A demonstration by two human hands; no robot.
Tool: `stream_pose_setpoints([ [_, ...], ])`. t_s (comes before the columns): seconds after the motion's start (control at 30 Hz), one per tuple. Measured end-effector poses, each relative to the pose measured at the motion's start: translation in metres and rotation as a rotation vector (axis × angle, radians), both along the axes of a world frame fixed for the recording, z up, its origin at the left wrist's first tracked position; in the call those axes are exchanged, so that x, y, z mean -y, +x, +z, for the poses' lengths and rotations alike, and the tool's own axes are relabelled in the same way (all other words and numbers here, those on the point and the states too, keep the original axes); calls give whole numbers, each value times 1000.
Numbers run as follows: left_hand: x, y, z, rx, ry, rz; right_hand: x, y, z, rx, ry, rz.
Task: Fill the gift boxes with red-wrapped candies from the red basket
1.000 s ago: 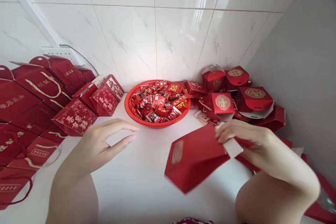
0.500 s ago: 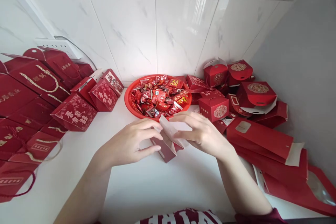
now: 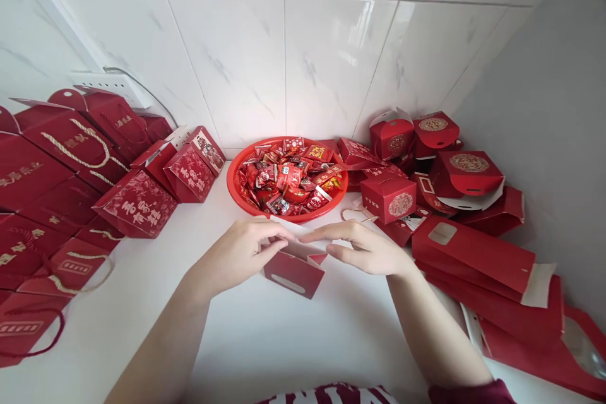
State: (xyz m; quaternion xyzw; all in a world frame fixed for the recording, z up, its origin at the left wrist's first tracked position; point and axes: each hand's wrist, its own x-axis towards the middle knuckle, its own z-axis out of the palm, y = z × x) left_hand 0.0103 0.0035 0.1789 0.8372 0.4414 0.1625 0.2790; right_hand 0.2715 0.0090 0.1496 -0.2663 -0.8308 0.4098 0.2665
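A small dark red box [image 3: 294,270] stands on the white table in front of me, its upper flaps up and their pale inner sides showing. My left hand [image 3: 246,251] pinches the box at its left upper edge, thumb and fingers together. Above the box's right side, my right hand [image 3: 362,246] has its fingers spread, the index fingertip touching a pale flap. Just behind the hands sits a red basket [image 3: 231,180] heaped with wrapped candies [image 3: 288,175].
Red gift boxes and bags with rope handles [image 3: 61,164] crowd the left side. Folded boxes [image 3: 466,167] pile up at the right, with flat red cartons [image 3: 478,259] nearer me. A socket strip [image 3: 111,85] lies by the tiled wall.
The box has turned so its long red side faces me, and its flap leans back. My left fingers have closed on its edge. My right hand has moved slightly right and lower.
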Motion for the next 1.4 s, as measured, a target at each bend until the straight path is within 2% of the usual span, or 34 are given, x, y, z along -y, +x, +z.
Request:
stream_pose_setpoints([
  [0.13, 2, 4, -3, 46, -33, 74, -1, -14, -9, -51, 59, -185],
  [0.27, 4, 5, -5, -3, 53, 63, -2, -25, -6, 63, 271, -319],
  [0.37, 2, 5, -4, -43, 148, 10, -4, -34, 5, 230, 375, -317],
  [0.43, 1, 4, -3, -36, 141, -7, -6, -39, 12, 368, 350, -295],
  [0.53, -1, 4, -3, -3, 47, -24, -11, -45, 19, 478, 276, -256],
  [0.63, -4, 3, -4, 11, -1, -32, -17, -44, 21, 469, 215, -169],
  [0.73, -7, 1, -6, 15, -56, -29, -29, -40, 24, 446, 84, -64],
  [0.8, -8, 0, -6, 20, -75, -29, -43, -38, 27, 407, 32, -51],
  [0.9, -8, -2, -4, 14, -65, -52, -74, -41, 26, 303, 143, -235],
  [0.97, -7, -2, -2, 13, -46, -66, -99, -48, 19, 266, 247, -414],
  [1.03, -7, -2, -1, 26, -30, -68, -123, -57, 9, 276, 288, -506],
  [1.1, -7, -3, -1, 50, -21, -67, -141, -66, -2, 300, 288, -513],
  [1.2, -6, -3, -2, 72, -14, -74, -154, -73, -13, 323, 277, -479],
  [1.3, -6, -3, -3, 99, -11, -80, -152, -72, -15, 305, 304, -464],
  [1.4, -8, -2, -4, 240, -24, 67, -133, -64, -7, 238, 362, -482],
])
